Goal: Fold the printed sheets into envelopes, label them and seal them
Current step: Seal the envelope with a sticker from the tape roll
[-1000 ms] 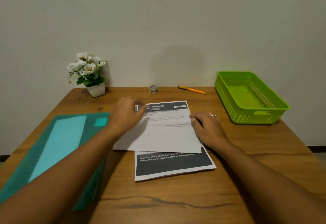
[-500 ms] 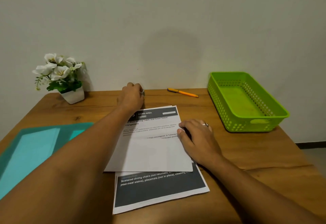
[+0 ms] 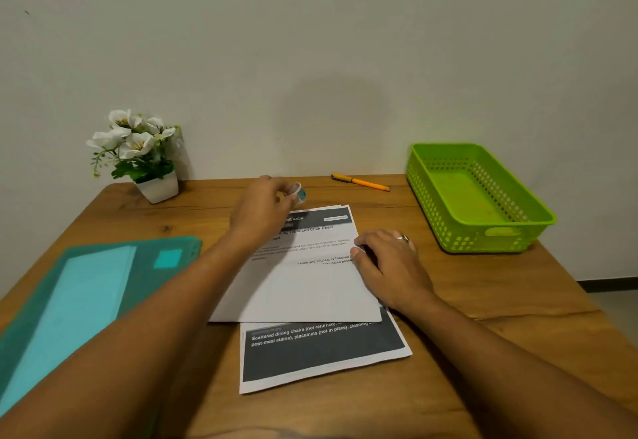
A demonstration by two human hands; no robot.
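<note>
A printed sheet [image 3: 303, 286] lies folded up on itself in the middle of the wooden table [image 3: 483, 300]. Under it a second printed sheet [image 3: 321, 355] shows a dark band with white text. My right hand [image 3: 386, 262] presses on the right edge of the folded sheet, fingers curled. Above the sheet's far end, my left hand [image 3: 262, 210] pinches a small roll of tape [image 3: 299, 192] and holds it a little off the table. An orange pen [image 3: 360, 182] lies near the wall.
A green plastic basket [image 3: 483, 228] stands at the right. A teal folder [image 3: 83, 300] with pale sheets lies at the left front. A white pot of white flowers [image 3: 138, 155] stands at the back left by the wall.
My left hand left the folded sheet, reached to the back of the table, took the tape roll and has come back toward the sheet with it. My right hand stayed on the sheet.
</note>
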